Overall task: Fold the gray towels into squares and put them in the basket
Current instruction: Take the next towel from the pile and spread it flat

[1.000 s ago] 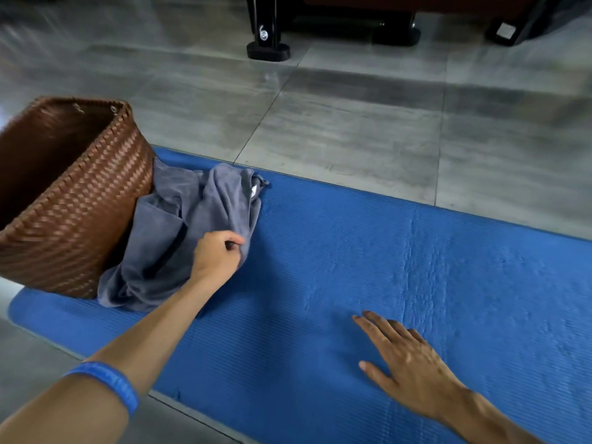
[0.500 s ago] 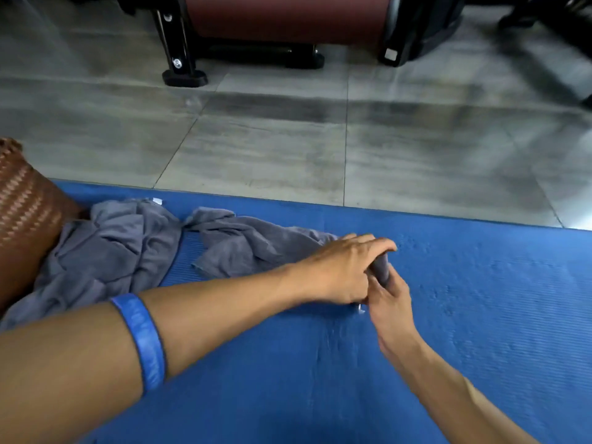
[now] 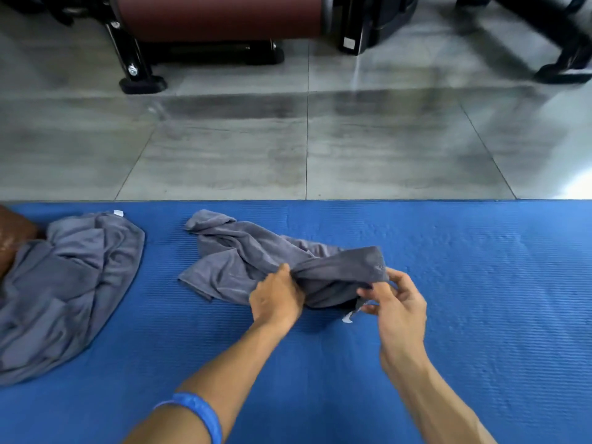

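Observation:
A crumpled gray towel (image 3: 243,261) lies on the middle of the blue mat (image 3: 480,283). My left hand (image 3: 277,298) grips its bunched near edge. My right hand (image 3: 398,307) pinches the same towel's right end, which is lifted a little off the mat, a small white tag hanging below it. A heap of gray towels (image 3: 67,283) lies at the left of the mat. Only a brown sliver of the woven basket (image 3: 12,229) shows at the left edge, touching that heap.
Beyond the mat's far edge is gray tiled floor (image 3: 288,149). A dark red padded machine on black legs (image 3: 208,24) stands at the back, with more black frame legs (image 3: 563,59) at the back right.
One towel has been pulled away from the heap to the mat's middle. My right hand left the mat and took hold of the towel's end, and both hands now hold it apart. The view swung right.

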